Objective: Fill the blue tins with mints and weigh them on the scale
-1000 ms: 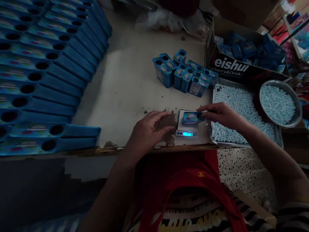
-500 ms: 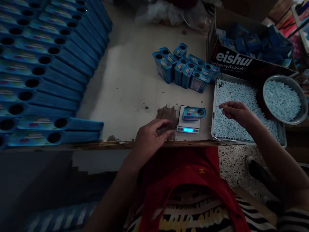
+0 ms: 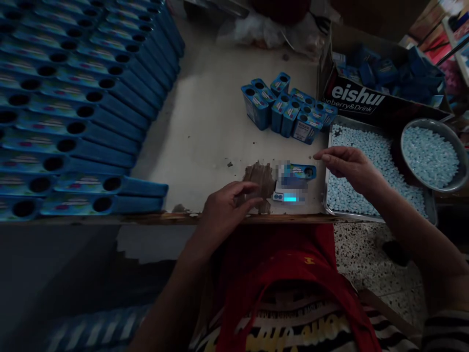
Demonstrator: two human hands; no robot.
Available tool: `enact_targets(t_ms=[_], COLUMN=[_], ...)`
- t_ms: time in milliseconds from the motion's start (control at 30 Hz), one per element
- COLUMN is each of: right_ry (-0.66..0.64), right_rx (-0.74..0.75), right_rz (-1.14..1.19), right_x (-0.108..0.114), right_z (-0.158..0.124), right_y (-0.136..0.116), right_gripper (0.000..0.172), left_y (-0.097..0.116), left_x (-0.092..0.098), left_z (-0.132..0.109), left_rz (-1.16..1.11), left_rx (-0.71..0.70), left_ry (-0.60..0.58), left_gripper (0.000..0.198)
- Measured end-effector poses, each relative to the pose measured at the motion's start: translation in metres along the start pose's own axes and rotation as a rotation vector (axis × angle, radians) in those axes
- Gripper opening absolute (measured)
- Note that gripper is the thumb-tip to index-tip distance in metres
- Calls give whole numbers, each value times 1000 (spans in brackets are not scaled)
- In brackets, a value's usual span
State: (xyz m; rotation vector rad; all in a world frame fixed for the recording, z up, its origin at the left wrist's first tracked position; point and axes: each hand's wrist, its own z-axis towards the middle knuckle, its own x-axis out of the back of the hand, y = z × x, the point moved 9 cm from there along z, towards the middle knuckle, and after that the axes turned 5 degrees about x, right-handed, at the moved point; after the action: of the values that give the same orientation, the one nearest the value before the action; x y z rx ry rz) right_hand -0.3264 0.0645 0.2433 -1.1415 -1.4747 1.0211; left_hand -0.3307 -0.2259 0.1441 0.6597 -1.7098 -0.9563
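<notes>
On a small digital scale [image 3: 279, 196] with a lit display lies a blue candy box [image 3: 310, 172]; the picture is partly blocked up over both. To the left of the scale, my left hand [image 3: 232, 203] rests near the table's front edge, thumb and fingers apart, holding nothing. My right hand [image 3: 348, 164] is over the left rim of a metal tray [image 3: 327, 195] filled with pale blue candies [image 3: 357, 193]. Its thumb and fingertips are pinched together close to the box's right end; whatever is between them is too small to make out.
Several blue boxes [image 3: 282, 115] with round holes stand behind the scale. Long rows of similar boxes [image 3: 124, 200] fill the left side. At right are a metal bowl [image 3: 428, 154] of candies and a black carton [image 3: 384, 98] holding blue boxes. Plastic bags [image 3: 252, 34] lie at the back.
My right hand has moved left from over the candies toward the box on the scale, still pinched. My left hand stays beside the scale. The whole view has shifted slightly.
</notes>
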Motion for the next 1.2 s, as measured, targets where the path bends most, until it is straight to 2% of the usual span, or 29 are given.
enact_targets(t_ms=[167, 367, 467, 533, 633, 700, 733, 800, 867, 933, 1000, 1033, 1100, 1200], right_ry=[13, -21, -43, -1, 173, 301, 347, 373, 324, 264, 245, 254, 287, 297], right_rx=[15, 63, 54, 47, 99, 150, 164, 146, 71, -24, -76, -82, -74, -83], right_rz=[-51, -172, -196, -144, -130, -293, -427, -731, -1000, -1174, -1258, -1276, -1288, -1265], right_x=[-9, -16, -16, -4, 29, 48, 52, 47, 31, 13, -2, -6, -11, -13], right_z=[-2, 2, 7, 10, 21, 33, 41, 63, 89, 109, 120, 121, 122, 122], right_y=[-3, 5, 11, 14, 12, 4, -1, -9, -12, -11, -12, -13, -14, -4], right_gripper=[41, 40, 38, 42, 47, 40, 36, 35, 38, 40, 39, 39, 40, 40], left_y=[19, 46, 72, 98, 134, 141, 140, 127, 106, 78, 48, 34, 11, -6], left_x=[5, 2, -17, -42, -81, -84, -74, -33, 25, 85, 134, 153, 177, 188], left_z=[13, 28, 36, 39, 39, 43, 49, 63, 78, 92, 102, 105, 105, 95], left_rz=[-44, 1, 114, 211, 340, 398, 415, 427, 438, 477, 540, 565, 583, 555], left_rx=[-50, -132, -220, -333, -522, -542, -517, -445, -383, -314, -218, -177, -127, -140], left_ry=[28, 115, 130, 67, -138, -204, -191, -90, 45, 138, 149, 126, 36, -141], left_gripper=[41, 60, 69, 71, 49, 36, 34, 37, 39, 41, 44, 45, 49, 55])
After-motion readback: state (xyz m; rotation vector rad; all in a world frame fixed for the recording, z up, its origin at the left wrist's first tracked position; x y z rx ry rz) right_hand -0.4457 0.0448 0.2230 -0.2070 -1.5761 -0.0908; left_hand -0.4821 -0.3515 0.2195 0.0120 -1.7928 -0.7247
